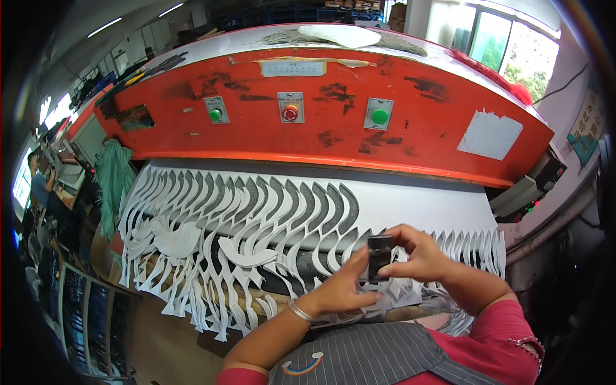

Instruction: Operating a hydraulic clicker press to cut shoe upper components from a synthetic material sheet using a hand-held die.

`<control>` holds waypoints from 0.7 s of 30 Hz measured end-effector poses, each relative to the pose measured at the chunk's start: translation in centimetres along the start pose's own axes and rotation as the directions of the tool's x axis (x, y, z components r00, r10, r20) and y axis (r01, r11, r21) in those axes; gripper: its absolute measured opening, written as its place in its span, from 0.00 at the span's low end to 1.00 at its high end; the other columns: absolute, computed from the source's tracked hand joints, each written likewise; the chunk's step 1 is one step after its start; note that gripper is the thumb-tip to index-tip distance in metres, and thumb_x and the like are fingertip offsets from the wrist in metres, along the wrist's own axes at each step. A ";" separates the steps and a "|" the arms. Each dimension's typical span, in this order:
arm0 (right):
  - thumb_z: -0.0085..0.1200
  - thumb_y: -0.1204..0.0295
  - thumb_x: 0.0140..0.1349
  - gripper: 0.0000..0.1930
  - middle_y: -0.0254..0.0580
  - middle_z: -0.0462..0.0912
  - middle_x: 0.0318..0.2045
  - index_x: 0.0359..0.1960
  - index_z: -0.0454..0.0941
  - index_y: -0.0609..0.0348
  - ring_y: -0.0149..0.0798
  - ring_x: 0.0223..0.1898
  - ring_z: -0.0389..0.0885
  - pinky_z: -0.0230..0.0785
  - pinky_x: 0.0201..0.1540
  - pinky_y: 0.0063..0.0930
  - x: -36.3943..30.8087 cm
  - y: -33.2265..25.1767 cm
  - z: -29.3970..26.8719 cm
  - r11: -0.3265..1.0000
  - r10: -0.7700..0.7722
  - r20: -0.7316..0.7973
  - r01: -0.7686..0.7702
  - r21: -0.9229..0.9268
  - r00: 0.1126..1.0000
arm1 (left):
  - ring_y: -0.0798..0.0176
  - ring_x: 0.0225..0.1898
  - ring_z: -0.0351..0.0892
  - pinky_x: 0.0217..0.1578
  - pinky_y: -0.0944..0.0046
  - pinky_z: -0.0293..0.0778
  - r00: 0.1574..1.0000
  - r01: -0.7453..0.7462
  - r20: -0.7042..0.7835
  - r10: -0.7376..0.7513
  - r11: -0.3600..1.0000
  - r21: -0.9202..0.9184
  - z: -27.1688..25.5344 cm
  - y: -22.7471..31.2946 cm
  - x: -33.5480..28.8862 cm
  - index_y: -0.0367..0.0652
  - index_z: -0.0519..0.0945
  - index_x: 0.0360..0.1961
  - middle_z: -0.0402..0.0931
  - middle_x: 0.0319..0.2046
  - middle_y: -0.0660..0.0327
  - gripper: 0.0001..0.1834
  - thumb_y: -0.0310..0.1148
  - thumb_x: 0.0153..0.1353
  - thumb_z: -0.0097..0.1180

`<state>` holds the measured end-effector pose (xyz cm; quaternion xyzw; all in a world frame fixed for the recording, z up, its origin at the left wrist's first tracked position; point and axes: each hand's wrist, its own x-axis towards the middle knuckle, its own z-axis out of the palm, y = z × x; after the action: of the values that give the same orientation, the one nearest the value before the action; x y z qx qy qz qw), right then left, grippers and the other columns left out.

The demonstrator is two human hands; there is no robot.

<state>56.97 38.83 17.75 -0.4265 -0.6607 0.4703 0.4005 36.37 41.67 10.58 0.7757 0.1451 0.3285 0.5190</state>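
My right hand (418, 255) grips a small dark block-like piece (379, 253), its fingers over the upper end and its thumb at the lower end; I cannot make out its exact kind. Beside it is my left hand (343, 287), fingers stretched toward the piece's left side and thumb held apart below. Whether the left fingertips touch it is unclear. Under and beyond both hands lies white sheet material (423, 196) cut into wavy strips (221, 292), which droop over the front edge. Dark curved gaps show between the strips. Loose white crescent pieces (247, 253) lie on them at the left.
Across the back stands a red machine beam (256, 138) with a red stop button (290, 113) and green buttons (380, 117). Green strands (113, 183) hang at the left. A control box (536, 183) sits at the right. Another person (42, 183) is far left.
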 end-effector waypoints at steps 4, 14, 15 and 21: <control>0.67 0.56 0.53 0.31 0.46 0.73 0.48 0.56 0.73 0.56 0.41 0.53 0.70 0.61 0.58 0.34 -2.6 0.5 2.5 0.860 -0.362 0.064 0.359 -0.363 0.930 | 0.66 0.53 0.73 0.55 0.64 0.68 0.975 0.160 -0.083 -0.205 0.913 -0.376 2.9 1.9 -4.0 0.39 0.64 0.61 0.73 0.52 0.59 0.31 0.29 0.58 0.63; 0.61 0.65 0.58 0.30 0.35 0.81 0.36 0.61 0.65 0.56 0.26 0.35 0.75 0.69 0.39 0.24 -7.3 3.3 6.0 0.994 0.111 0.466 -0.091 -0.065 0.878 | 0.67 0.52 0.75 0.55 0.65 0.69 0.934 0.306 0.040 -0.356 0.734 -0.606 4.7 5.9 -8.7 0.38 0.68 0.57 0.76 0.50 0.58 0.29 0.24 0.55 0.66; 0.61 0.67 0.58 0.29 0.36 0.81 0.37 0.61 0.65 0.57 0.25 0.37 0.76 0.70 0.40 0.24 -7.4 3.2 6.5 0.994 0.101 0.430 -0.105 -0.013 0.897 | 0.67 0.51 0.75 0.55 0.66 0.69 0.926 0.308 0.006 -0.377 0.749 -0.586 5.2 5.8 -9.1 0.38 0.67 0.57 0.75 0.49 0.59 0.29 0.24 0.55 0.65; 0.65 0.69 0.51 0.27 0.44 0.84 0.37 0.54 0.71 0.59 0.34 0.39 0.84 0.75 0.41 0.30 -8.7 3.4 8.2 0.979 0.161 0.320 -0.109 -0.172 0.934 | 0.70 0.49 0.73 0.52 0.68 0.68 0.926 0.206 -0.186 -0.328 0.853 -0.479 7.2 7.5 -10.8 0.37 0.66 0.59 0.74 0.50 0.59 0.34 0.32 0.54 0.68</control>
<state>52.71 28.98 11.46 -0.4147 -0.7216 0.5104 0.2163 32.21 27.30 11.68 0.5560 0.2390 0.3763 0.7016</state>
